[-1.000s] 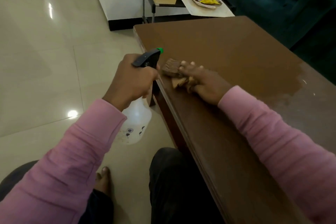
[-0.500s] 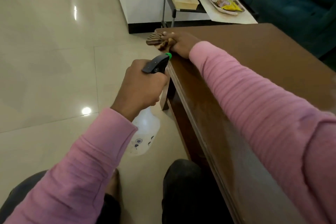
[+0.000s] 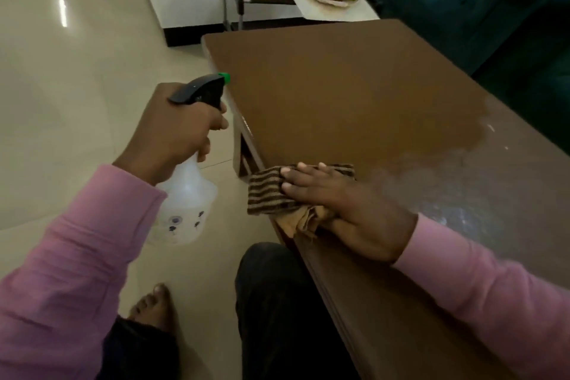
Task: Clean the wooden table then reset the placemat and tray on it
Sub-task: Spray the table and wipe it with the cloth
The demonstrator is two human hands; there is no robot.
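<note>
Cloth (image 3: 267,192) slid back nearer, pressed under right hand's (image 3: 350,211) fingers (image 3: 310,177).

Dim, warm room light. A bright glare streak lies on the floor (image 3: 63,11) beyond the left hand (image 3: 172,129); a pale sheen spreads over the table (image 3: 462,188) right of the right hand (image 3: 348,210). The sofa (image 3: 493,9) beyond it is near black. Edges bend; sleeves (image 3: 61,287) near the frame blur softly.
</note>
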